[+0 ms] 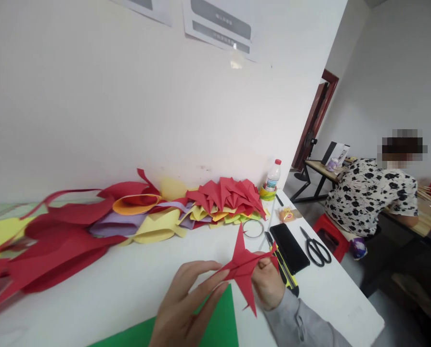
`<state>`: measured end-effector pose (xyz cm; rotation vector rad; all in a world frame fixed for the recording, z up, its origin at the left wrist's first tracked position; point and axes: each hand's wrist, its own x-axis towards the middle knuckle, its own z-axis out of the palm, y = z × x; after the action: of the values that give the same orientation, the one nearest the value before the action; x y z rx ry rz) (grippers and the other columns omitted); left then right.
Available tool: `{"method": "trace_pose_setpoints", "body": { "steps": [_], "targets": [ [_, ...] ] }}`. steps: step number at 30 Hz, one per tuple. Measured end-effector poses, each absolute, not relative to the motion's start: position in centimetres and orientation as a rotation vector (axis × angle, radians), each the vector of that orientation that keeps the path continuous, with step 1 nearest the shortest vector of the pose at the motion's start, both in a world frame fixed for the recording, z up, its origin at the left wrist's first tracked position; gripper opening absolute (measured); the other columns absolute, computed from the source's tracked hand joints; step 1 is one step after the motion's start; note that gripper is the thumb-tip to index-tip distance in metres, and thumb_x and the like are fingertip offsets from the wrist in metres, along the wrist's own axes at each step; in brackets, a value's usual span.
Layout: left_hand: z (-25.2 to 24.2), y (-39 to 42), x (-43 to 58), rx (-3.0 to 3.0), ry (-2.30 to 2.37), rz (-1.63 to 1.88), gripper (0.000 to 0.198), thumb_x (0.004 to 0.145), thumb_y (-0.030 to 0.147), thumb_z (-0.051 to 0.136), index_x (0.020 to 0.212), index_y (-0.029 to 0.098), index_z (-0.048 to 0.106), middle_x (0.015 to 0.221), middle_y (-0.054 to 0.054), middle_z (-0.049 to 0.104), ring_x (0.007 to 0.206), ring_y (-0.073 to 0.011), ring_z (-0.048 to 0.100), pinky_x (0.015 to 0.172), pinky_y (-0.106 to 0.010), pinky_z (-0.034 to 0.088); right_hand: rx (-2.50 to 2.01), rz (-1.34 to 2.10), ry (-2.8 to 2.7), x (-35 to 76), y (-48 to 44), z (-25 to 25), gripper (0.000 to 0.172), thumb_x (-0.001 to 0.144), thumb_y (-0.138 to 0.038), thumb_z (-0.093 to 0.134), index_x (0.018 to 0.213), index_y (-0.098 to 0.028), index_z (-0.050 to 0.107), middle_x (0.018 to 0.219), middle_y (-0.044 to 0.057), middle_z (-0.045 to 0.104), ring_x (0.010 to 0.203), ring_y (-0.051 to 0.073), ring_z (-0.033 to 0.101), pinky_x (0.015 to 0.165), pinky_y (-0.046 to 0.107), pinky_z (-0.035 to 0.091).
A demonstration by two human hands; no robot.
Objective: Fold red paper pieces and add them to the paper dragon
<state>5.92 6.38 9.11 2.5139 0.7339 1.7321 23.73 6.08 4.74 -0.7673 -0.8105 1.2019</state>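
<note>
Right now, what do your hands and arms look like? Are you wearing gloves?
No gloves: the left hand and right hand are both bare. The right arm has a long, plain grey sleeve, wrinkled near the wrist. The left sleeve, if any, is out of the picture.

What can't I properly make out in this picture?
In the head view:
Right hand: partly hidden by the folded red paper.
Green sheet: cut off by the bottom edge, partly covered by the left hand.
Wall notice: wording too small and blurred.
</note>
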Motion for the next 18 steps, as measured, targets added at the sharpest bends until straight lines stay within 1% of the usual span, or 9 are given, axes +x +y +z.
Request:
{"method": "trace_pose_setpoints", "body": {
  "steps": [3, 6, 10, 13, 16, 18],
  "targets": [
    [9.0, 6.9, 6.3, 2.492, 0.695, 1.683, 0.018, 0.091, 0.026, 0.055, 0.105, 0.025, 0.065, 0.100, -0.007, 0.066, 0.092, -0.0205, 0.061, 0.074, -0.031, 0.056, -0.753, 1.246, -0.830, 23.1, 5.6, 4.7, 0.034, 0.050, -0.029, 0.090, 0.071, -0.020, 0.066, 0.071, 0.002, 0.073, 0.073, 0.022, 0.068, 0.080, 0.037, 0.053],
    [8.2, 6.9, 6.6, 2.489, 0.715, 1.678, 0.018, 0.089, 0.026, 0.058, 0.106, 0.025, 0.065, 0.101, -0.007, 0.066, 0.094, -0.0211, 0.061, 0.076, -0.032, 0.057, -0.737, 1.301, -0.804, 22.6, 5.0, 5.0, 0.035, 0.048, -0.025, 0.091, 0.072, -0.021, 0.066, 0.067, 0.001, 0.072, 0.070, 0.023, 0.069, 0.074, 0.037, 0.055],
    [8.0, 6.8, 6.8, 2.557, 0.729, 1.669, 0.018, 0.089, 0.026, 0.058, 0.106, 0.024, 0.064, 0.100, -0.007, 0.067, 0.093, -0.0207, 0.062, 0.076, -0.032, 0.057, -0.719, 1.346, -0.785, 22.5, 4.7, 5.4, 0.035, 0.046, -0.022, 0.091, 0.071, -0.020, 0.067, 0.062, 0.000, 0.071, 0.064, 0.021, 0.069, 0.069, 0.034, 0.056],
    [8.3, 6.6, 6.9, 2.624, 0.754, 1.708, 0.016, 0.090, 0.026, 0.056, 0.104, 0.022, 0.065, 0.101, -0.008, 0.069, 0.095, -0.0214, 0.062, 0.078, -0.034, 0.055, -0.720, 1.378, -0.850, 22.4, 4.7, 6.0, 0.030, 0.049, -0.024, 0.090, 0.069, -0.019, 0.069, 0.060, 0.001, 0.070, 0.067, 0.022, 0.069, 0.067, 0.032, 0.055],
    [8.5, 6.3, 6.8, 2.698, 0.744, 1.699, 0.015, 0.090, 0.024, 0.057, 0.102, 0.020, 0.065, 0.099, -0.007, 0.072, 0.094, -0.0212, 0.061, 0.080, -0.033, 0.053, -0.709, 1.421, -0.935, 22.1, 4.7, 6.3, 0.026, 0.055, -0.029, 0.088, 0.070, -0.018, 0.071, 0.064, 0.004, 0.071, 0.070, 0.022, 0.069, 0.064, 0.031, 0.054],
    [8.5, 6.2, 6.8, 2.724, 0.736, 1.687, 0.015, 0.089, 0.023, 0.057, 0.102, 0.018, 0.065, 0.098, -0.006, 0.072, 0.093, -0.0209, 0.061, 0.080, -0.032, 0.052, -0.720, 1.398, -0.958, 21.9, 4.7, 6.3, 0.026, 0.057, -0.032, 0.087, 0.072, -0.017, 0.073, 0.066, 0.005, 0.071, 0.068, 0.022, 0.068, 0.061, 0.030, 0.053]
  ]
}}
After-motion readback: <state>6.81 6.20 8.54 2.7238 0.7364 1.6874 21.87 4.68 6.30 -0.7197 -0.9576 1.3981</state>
